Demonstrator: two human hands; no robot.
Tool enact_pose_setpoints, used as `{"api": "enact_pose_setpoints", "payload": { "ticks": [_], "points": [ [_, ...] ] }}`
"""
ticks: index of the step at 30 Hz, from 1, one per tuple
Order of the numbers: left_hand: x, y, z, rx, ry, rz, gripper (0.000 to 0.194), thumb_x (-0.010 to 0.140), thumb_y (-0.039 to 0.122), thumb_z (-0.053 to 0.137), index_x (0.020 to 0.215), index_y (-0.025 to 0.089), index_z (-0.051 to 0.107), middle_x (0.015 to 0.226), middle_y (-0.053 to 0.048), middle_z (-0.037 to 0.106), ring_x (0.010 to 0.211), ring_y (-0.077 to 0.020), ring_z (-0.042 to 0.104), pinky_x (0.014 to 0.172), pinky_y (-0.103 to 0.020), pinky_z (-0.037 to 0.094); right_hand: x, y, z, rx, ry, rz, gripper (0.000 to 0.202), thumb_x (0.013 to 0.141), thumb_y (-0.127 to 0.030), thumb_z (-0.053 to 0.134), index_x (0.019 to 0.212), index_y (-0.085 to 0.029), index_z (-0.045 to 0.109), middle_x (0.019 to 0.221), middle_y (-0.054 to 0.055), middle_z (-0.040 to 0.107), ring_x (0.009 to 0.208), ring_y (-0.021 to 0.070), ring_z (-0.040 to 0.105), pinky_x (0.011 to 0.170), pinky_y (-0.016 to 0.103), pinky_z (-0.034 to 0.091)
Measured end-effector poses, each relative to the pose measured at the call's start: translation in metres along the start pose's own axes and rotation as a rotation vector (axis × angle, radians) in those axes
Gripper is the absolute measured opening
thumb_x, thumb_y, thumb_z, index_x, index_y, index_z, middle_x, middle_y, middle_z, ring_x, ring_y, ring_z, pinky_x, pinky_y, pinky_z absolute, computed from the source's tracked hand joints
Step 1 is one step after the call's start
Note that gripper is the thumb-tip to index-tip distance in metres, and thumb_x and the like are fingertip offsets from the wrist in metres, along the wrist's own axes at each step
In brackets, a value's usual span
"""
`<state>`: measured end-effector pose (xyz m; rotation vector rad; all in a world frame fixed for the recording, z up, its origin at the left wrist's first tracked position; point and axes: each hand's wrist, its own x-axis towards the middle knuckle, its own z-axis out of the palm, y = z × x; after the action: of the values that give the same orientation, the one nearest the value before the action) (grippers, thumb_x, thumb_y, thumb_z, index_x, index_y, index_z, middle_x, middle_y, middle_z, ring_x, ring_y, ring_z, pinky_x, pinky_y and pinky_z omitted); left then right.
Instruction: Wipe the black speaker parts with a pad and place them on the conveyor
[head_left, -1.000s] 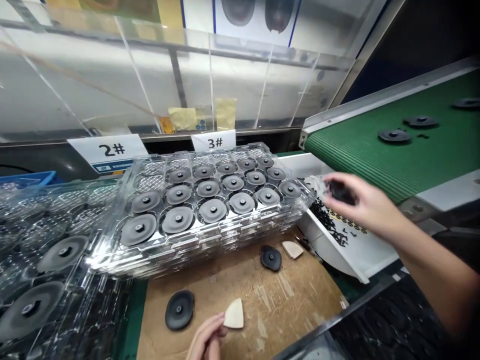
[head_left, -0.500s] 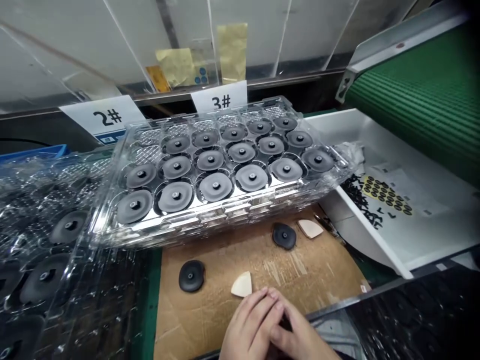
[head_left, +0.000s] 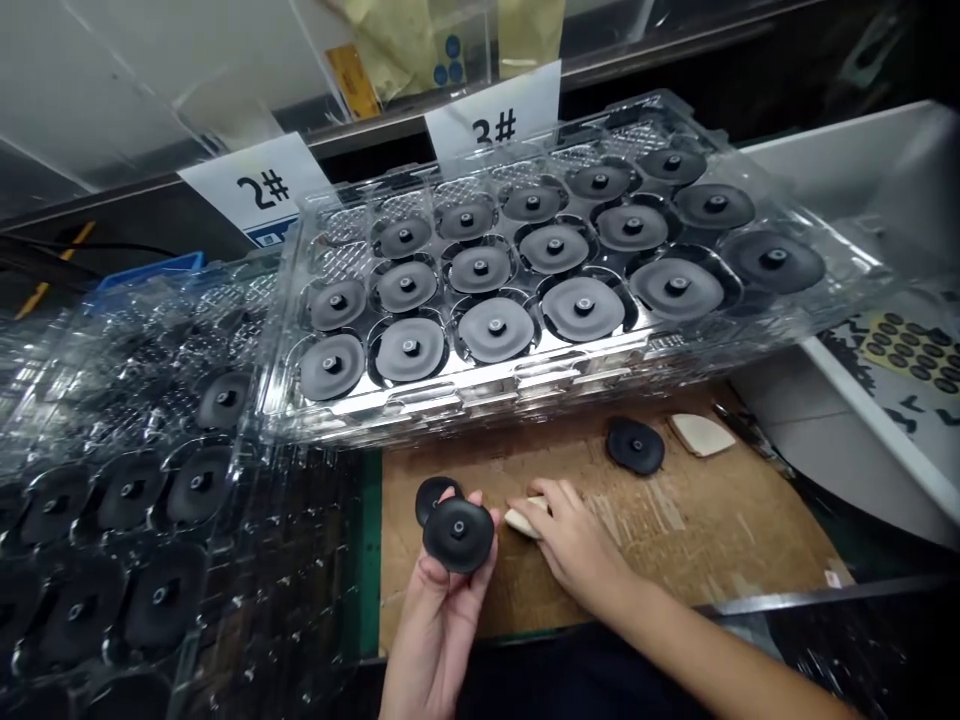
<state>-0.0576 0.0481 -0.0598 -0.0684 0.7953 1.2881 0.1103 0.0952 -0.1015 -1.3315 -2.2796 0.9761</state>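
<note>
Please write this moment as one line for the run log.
left hand: holds black disc | right hand: fingers on white wedge | cardboard: under wedge | clear tray: holds grey discs

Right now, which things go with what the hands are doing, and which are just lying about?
Part of it, I'd say:
black disc, in the left hand
white piece, at the right hand
board
tray

Probably just there:
2# sign
3# sign
blue bin

Discs in tray stack, cardboard before it; bin right, seemingly partly beneath stack.
</note>
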Motion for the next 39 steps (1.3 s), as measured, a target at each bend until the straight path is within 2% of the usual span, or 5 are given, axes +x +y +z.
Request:
{"api": "enact_pose_setpoints", "payload": {
  "ticks": [12,17,21,25,39],
  "points": [
    [-0.001,-0.010,0.021,0.031,0.061,0.011,0.053,0.065,0.034,0.072,0.116,0.028,0.058,0.124,-0.007,0.059,0.116,-0.0284,0.051,0.101,-0.037,0.039,0.002,-0.028,-0.049,0.301,0.103,0.124,0.019,0.090,-0.025,0.044,0.104,-0.022,0.057,0.099,0.002,0.064,0.088,0.0150,0.061,0.074,0.024,0.050],
    [-0.013,-0.021,0.023,0.075,0.063,-0.046,0.048,0.072,0.033,0.068,0.118,0.028,0.056,0.119,-0.006,0.062,0.115,-0.0242,0.052,0.100,-0.036,0.039,0.010,-0.081,-0.085,0.423,0.033,-0.165,0.027,0.088,-0.018,0.043,0.113,-0.021,0.055,0.098,0.004,0.061,0.087,0.0151,0.058,0.080,0.026,0.047],
    [-0.022,-0.022,0.017,0.110,0.051,-0.038,0.049,0.071,0.027,0.069,0.117,0.031,0.056,0.120,-0.004,0.062,0.114,-0.0253,0.052,0.097,-0.035,0.042,0.008,-0.094,-0.088,0.376,-0.186,-0.143,0.022,0.088,-0.013,0.043,0.097,-0.022,0.060,0.088,0.001,0.062,0.079,0.0127,0.058,0.072,0.022,0.047],
    [-0.032,-0.020,0.022,0.192,0.075,-0.079,0.038,0.068,0.035,0.070,0.105,0.025,0.064,0.113,-0.006,0.064,0.109,-0.0265,0.056,0.093,-0.035,0.046,0.000,-0.097,-0.083,0.313,0.065,-0.205,0.028,0.089,-0.016,0.040,0.112,-0.015,0.056,0.089,0.006,0.060,0.078,0.0161,0.057,0.073,0.027,0.047],
    [-0.064,-0.023,0.053,0.131,0.036,-0.062,0.047,0.056,0.020,0.080,0.100,0.028,0.066,0.103,-0.002,0.069,0.093,-0.0187,0.063,0.081,-0.025,0.050,-0.048,-0.104,-0.102,0.290,0.020,-0.327,0.022,0.084,-0.009,0.050,0.100,-0.018,0.061,0.086,0.002,0.065,0.075,0.0114,0.061,0.070,0.019,0.049]
  ]
}}
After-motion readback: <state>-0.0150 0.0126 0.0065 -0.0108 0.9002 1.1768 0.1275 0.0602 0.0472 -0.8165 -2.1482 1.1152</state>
